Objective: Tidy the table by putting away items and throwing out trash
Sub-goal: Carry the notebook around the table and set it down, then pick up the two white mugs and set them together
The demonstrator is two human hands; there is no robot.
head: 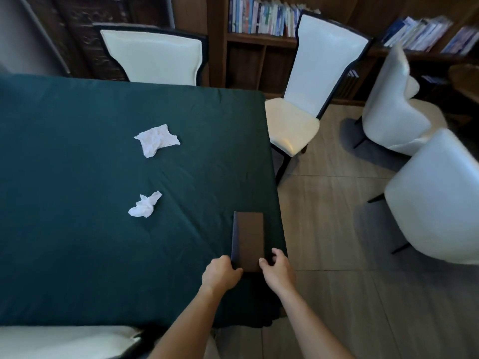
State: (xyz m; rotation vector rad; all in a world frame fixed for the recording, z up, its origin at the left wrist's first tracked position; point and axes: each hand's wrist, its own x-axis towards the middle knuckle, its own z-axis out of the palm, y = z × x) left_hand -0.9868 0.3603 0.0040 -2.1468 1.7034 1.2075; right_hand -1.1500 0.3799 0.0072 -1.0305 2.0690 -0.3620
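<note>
A brown book (249, 240) is lying near the right edge of the worktop (77, 255), which is wearing a dark green cloth, in the lower middle of the frame. The left hand (222, 273) is curling closed around the book's near left corner, fingers wrapping its dark spine. The right hand (277, 270) is sitting half open at the near right corner, thumb touching the cover and fingers spreading past the edge. Two crumpled tissues are lying well apart from the book: one (156, 140) toward the upper centre-left, the other (145, 205) below it. White chairs (321, 63) and a bookshelf (259, 40) are filling the upper right.
</note>
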